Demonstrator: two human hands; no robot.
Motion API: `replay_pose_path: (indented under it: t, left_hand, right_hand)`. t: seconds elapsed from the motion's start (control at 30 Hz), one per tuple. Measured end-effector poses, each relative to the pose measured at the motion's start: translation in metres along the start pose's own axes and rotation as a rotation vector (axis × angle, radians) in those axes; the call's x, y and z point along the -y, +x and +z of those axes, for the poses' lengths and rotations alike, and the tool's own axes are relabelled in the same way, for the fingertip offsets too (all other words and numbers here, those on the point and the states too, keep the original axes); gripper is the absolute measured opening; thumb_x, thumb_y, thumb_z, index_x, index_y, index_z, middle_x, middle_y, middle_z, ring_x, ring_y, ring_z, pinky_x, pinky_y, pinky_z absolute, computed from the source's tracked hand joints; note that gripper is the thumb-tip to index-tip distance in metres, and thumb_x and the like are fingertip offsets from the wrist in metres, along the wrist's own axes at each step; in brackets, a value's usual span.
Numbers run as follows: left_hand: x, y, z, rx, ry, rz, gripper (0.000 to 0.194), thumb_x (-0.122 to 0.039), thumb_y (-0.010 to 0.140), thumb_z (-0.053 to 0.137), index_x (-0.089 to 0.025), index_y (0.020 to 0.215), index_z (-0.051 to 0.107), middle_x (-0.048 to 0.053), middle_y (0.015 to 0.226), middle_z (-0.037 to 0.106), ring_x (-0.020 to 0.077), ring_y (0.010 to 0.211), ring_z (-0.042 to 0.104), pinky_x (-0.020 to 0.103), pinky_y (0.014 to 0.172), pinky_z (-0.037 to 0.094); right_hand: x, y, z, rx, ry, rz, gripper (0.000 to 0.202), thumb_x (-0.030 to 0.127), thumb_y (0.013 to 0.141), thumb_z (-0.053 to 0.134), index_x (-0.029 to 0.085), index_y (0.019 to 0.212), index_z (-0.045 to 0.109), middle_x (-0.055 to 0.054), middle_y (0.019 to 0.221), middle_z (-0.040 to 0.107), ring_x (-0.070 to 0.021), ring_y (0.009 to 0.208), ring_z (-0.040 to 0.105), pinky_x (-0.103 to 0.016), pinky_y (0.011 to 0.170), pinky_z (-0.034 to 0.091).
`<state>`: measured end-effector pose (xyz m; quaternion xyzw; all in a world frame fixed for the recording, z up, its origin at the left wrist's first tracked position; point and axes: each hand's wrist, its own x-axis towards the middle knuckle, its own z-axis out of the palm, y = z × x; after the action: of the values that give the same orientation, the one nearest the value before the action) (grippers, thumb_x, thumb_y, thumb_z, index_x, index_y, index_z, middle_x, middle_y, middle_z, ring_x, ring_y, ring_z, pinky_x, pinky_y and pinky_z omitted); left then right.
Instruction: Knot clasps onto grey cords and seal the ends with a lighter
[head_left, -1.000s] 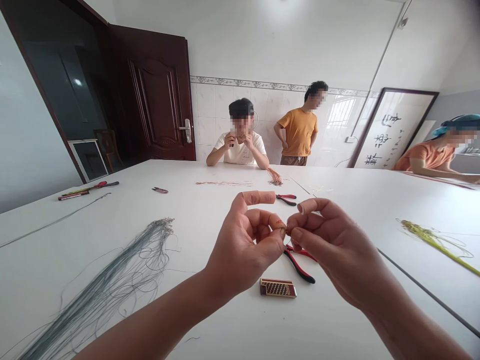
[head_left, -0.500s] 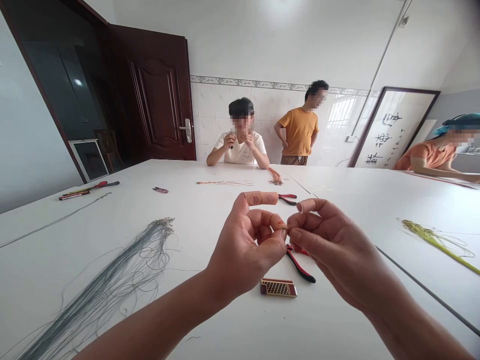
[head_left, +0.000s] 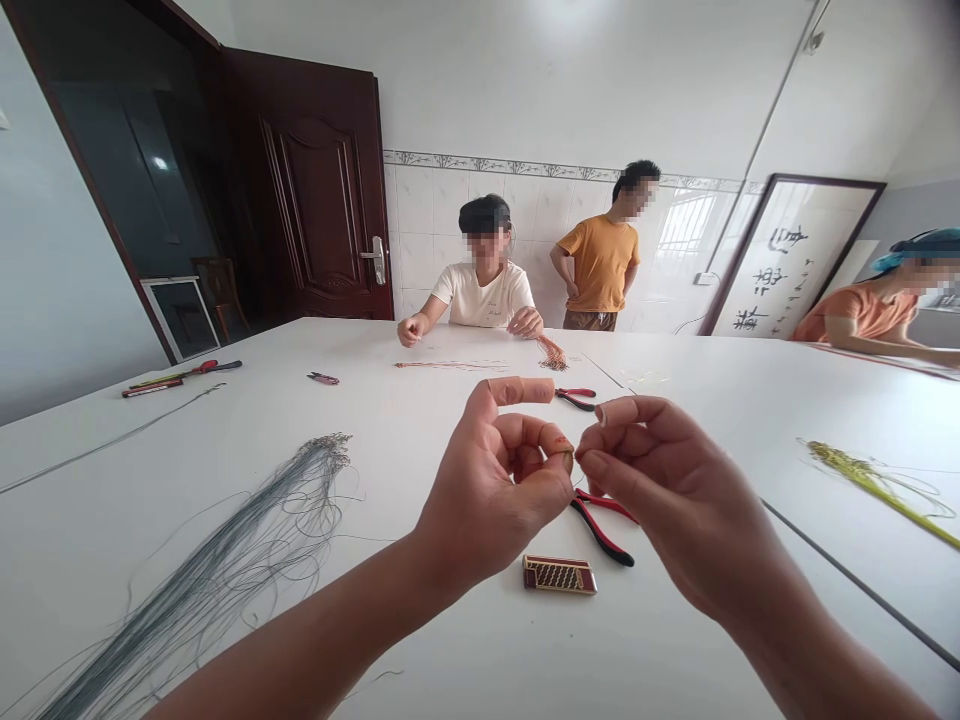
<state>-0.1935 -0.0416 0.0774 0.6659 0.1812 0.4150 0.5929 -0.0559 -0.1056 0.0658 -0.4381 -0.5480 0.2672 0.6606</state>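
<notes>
Above the white table, my left hand [head_left: 510, 480] pinches thumb against index finger; the tiny thing at its fingertips is too small to name. My right hand [head_left: 652, 480] is closed in a pinch right beside it, and what lies between its fingertips is hidden. A fine thread or wire [head_left: 580, 474] shows faintly just under the fingertips. Below the hands lie red-and-black pliers [head_left: 604, 530], partly covered by my right hand. Nearer to me rests a flat dark red and gold patterned case [head_left: 559, 575]. A second pair of pliers [head_left: 576, 399] lies behind my fingers.
On the white table [head_left: 450, 650], a bundle of grey-green cords [head_left: 225, 550] spreads at left, and yellow-green cords [head_left: 877, 485] lie at right. Small snips [head_left: 323, 378] and orange cords [head_left: 553, 352] are farther back. A person [head_left: 487, 270] sits opposite; another person [head_left: 600, 250] stands behind.
My right hand has drawn slightly away from my left fingertips. The person opposite has lowered both hands from the face to the table. The view has shifted a little.
</notes>
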Motion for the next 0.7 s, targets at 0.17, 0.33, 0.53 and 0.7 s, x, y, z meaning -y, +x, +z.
replay_pose_path:
  t: [0.17, 0.33, 0.53, 0.7]
  left_hand:
    - [-0.0021, 0.0004, 0.0002, 0.009, 0.049, -0.026, 0.038, -0.015, 0.076, 0.062, -0.025, 0.107, 0.042, -0.004, 0.074, 0.053, 0.0059, 0.057, 0.044, 0.019, 0.052, 0.041]
    - [-0.0050, 0.0008, -0.0001, -0.029, 0.097, 0.001, 0.038, -0.016, 0.076, 0.061, -0.026, 0.107, 0.042, -0.004, 0.074, 0.054, 0.0067, 0.058, 0.044, 0.020, 0.054, 0.042]
    - [-0.0032, 0.0002, 0.0005, -0.043, 0.074, -0.002, 0.038, -0.015, 0.075, 0.061, -0.026, 0.106, 0.042, -0.004, 0.073, 0.054, 0.0076, 0.058, 0.047, 0.020, 0.053, 0.042]
    - [-0.0030, 0.0001, 0.0017, -0.032, 0.081, 0.002, 0.036, -0.015, 0.076, 0.060, -0.026, 0.105, 0.042, -0.005, 0.073, 0.054, 0.0069, 0.058, 0.046, 0.020, 0.053, 0.042]
  right_hand:
    - [-0.0002, -0.0042, 0.0057, -0.054, -0.268, -0.142, 0.015, 0.018, 0.082, 0.059, 0.025, 0.090, 0.049, 0.000, 0.079, 0.059, -0.0144, 0.072, 0.058, -0.024, 0.056, 0.049]
    - [0.0026, -0.0056, 0.0025, -0.076, -0.395, -0.176, 0.011, 0.019, 0.084, 0.056, 0.026, 0.092, 0.052, -0.002, 0.086, 0.061, -0.0172, 0.080, 0.060, -0.026, 0.058, 0.050]
    - [-0.0016, -0.0063, 0.0019, -0.076, -0.483, -0.231, 0.021, 0.014, 0.079, 0.059, 0.026, 0.093, 0.049, -0.001, 0.086, 0.060, -0.0184, 0.081, 0.059, -0.035, 0.070, 0.051]
    - [-0.0045, -0.0067, 0.0057, -0.085, -0.503, -0.256, 0.019, 0.013, 0.081, 0.058, 0.026, 0.090, 0.047, 0.001, 0.081, 0.059, -0.0153, 0.076, 0.057, -0.032, 0.066, 0.049]
